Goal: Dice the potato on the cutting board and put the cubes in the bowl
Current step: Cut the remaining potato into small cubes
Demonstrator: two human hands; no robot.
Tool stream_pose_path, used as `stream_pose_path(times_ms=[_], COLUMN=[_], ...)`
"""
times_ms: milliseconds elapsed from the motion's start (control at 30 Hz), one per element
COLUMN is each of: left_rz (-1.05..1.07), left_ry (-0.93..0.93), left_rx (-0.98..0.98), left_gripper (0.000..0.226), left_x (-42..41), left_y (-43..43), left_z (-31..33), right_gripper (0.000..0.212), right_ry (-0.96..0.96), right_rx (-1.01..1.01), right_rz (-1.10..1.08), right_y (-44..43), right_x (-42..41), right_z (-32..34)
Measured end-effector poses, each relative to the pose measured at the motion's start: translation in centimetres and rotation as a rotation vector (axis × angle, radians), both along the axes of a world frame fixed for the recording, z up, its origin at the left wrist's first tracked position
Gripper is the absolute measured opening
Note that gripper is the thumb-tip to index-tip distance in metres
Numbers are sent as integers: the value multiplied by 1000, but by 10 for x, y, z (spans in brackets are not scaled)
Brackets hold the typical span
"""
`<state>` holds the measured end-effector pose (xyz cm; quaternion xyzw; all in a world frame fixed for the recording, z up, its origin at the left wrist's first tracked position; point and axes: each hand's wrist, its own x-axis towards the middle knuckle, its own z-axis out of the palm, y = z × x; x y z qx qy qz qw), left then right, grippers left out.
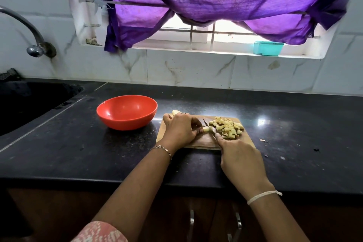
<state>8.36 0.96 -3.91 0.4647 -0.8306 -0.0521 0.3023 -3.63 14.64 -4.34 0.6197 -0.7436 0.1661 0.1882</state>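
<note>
**dicing in hand, no cubes in the bowl yet**

the fingers (197, 126) of your left hand (180, 129) were curled down, their tips pinching the end of a pale strip (206, 129) of potato that lay flat on the board (198, 142). your right hand (239, 155) was closed round the handle of the knife (209, 127), with the index finger stretched forward toward the blade. the handle itself was hidden under the palm. the blade stood just beside the strip's free end, point away from you.

right of the blade the cubes (227, 128) lay in a loose heap on the board. a larger piece (176, 112) showed behind your left hand at the board's far edge, mostly hidden. the red bowl (127, 112) stood on the counter (294, 133) just left of the board, with nothing showing in it.

the strip looked firm but wet, so it was likely to slide. it was best held from above, close behind the cut, with the tips tucked back from the edge. the cubes were light and loose and would scatter if pinched, so scooping them in a cupped hand or on the flat of the blade seemed best.
</note>
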Motion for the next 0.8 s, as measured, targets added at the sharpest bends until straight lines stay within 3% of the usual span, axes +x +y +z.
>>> stream_pose_path(times_ms=[267, 633, 800], left_rz=[35, 25, 38], left_ry=[20, 22, 62], left_rx=[-38, -26, -8], left_gripper=[27, 25, 27], left_x=[0, -1, 0], left_y=[3, 3, 6], left_z=[-2, -2, -3], right_gripper=[58, 58, 59], right_ry=[-131, 69, -57], right_rx=[-55, 57, 2], right_rz=[-27, -17, -46], right_y=[7, 1, 2], right_x=[6, 18, 16], right_z=[-6, 3, -6])
